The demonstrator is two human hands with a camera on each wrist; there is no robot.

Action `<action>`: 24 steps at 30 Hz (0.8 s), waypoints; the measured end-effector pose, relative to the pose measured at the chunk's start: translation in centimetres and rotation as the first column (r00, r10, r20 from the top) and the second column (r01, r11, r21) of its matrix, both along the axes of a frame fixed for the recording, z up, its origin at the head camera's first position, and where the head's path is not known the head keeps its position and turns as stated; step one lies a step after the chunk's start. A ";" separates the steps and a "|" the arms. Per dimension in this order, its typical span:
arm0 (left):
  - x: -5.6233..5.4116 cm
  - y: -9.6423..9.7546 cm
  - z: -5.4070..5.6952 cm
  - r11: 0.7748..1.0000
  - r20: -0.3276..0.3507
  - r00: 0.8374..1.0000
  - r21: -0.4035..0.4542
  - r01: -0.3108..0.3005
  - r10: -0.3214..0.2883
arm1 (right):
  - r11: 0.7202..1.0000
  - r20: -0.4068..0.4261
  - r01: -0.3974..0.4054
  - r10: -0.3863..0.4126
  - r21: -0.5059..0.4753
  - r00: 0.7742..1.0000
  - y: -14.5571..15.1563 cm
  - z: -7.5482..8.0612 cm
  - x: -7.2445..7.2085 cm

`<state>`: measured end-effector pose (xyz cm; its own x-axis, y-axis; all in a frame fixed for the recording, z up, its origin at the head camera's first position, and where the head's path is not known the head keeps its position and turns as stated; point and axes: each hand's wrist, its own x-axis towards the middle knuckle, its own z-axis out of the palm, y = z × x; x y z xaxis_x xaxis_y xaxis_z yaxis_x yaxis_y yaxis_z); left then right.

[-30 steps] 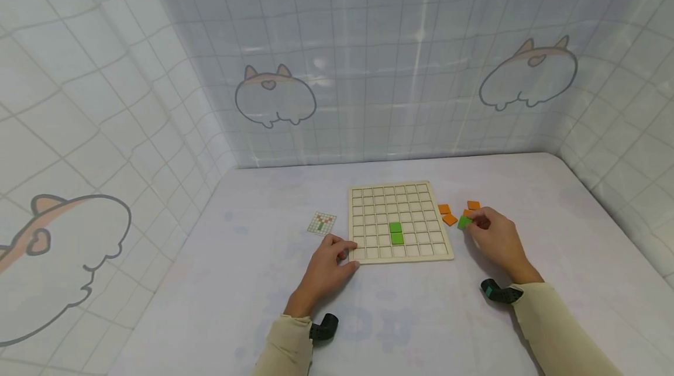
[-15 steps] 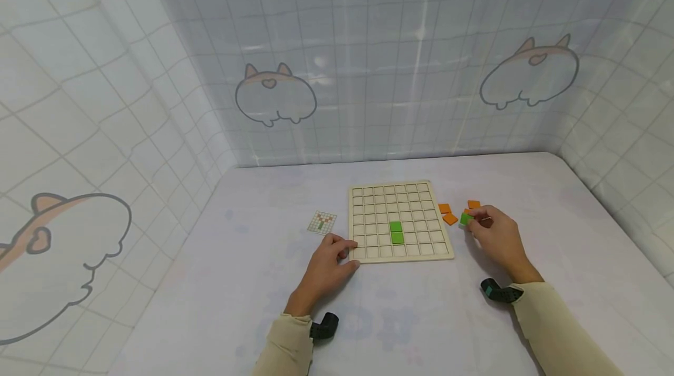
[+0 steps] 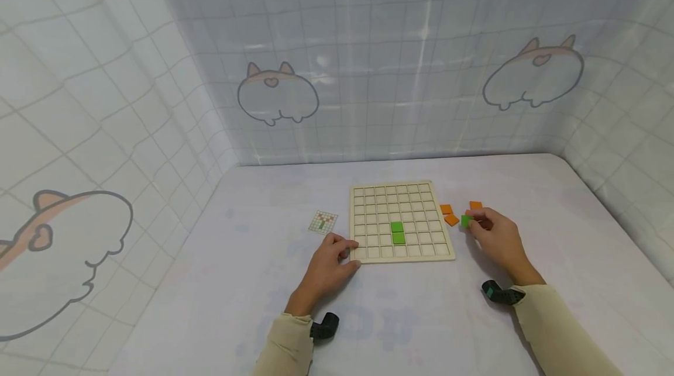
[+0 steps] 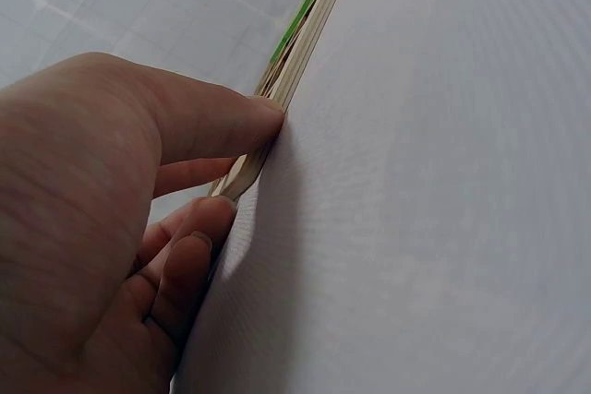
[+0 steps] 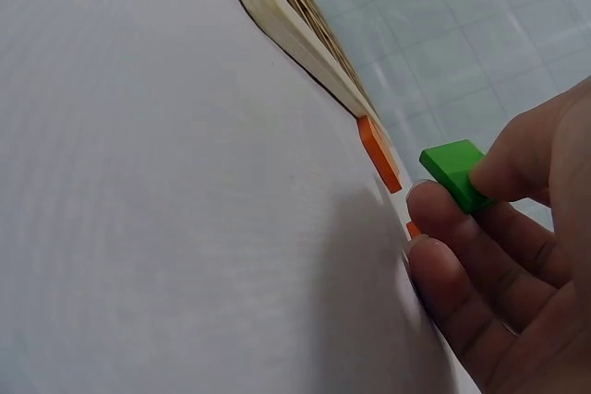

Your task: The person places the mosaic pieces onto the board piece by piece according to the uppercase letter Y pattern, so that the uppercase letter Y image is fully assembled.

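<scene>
Left grip [image 3: 323, 268]: clamped on the near left corner of a pale wooden grid board [image 3: 371, 218].
Right grip [image 3: 497, 241]: thumb and finger pinching a green square tile [image 5: 451, 163], near orange square tiles [image 3: 446, 209].
Since a second ago: both grips almost unmoved.

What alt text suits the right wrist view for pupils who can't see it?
A right hand pinches a green tile. An orange tile lies on a white tabletop near a pale board; a second orange tile is mostly hidden.
</scene>
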<state>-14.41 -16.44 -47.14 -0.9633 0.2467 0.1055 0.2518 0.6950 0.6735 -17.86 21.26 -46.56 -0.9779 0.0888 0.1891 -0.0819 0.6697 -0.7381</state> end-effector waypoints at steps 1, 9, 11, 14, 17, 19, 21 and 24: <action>0.0 0.0 0.0 1.000 0.000 1.000 -0.003 -0.001 0.001 | 1.000 0.001 -0.003 0.003 0.002 1.000 0.0 0.0 0.1; -0.2 0.1 -0.1 1.000 -0.001 1.000 -0.028 -0.007 0.007 | 1.000 0.011 -0.010 0.010 0.005 1.000 -0.2 0.0 0.0; -0.2 0.1 0.0 1.000 -0.008 1.000 -0.029 -0.008 0.008 | 1.000 0.008 -0.005 0.005 0.008 1.000 -0.2 0.0 -0.1; -0.2 0.1 0.1 1.000 -0.005 1.000 -0.023 -0.007 0.007 | 1.000 0.011 0.000 0.000 0.015 1.000 -0.3 -0.1 -0.2; -0.2 0.2 0.1 1.000 -0.002 1.000 -0.020 -0.007 0.007 | 1.000 0.022 -0.003 0.003 0.015 1.000 -0.3 -0.2 -0.3; -0.2 0.2 0.2 1.000 -0.003 1.000 -0.019 -0.010 0.010 | 1.000 0.037 -0.005 0.005 0.006 0.999 -0.4 -0.3 -0.3; -0.1 0.2 0.2 1.000 -0.006 1.000 -0.025 -0.014 0.013 | 1.000 0.055 -0.002 0.002 0.004 0.998 -0.5 -0.3 -0.4; -0.1 0.2 0.2 0.999 -0.004 1.000 -0.029 -0.013 0.013 | 1.000 0.086 0.009 -0.010 0.004 0.996 -0.6 -0.3 -0.3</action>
<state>-14.48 -16.27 -46.97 -0.9660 0.2375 0.1022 0.2453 0.7174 0.6520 -18.18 20.64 -46.90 -0.9897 0.0975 0.1050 -0.0121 0.6732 -0.7394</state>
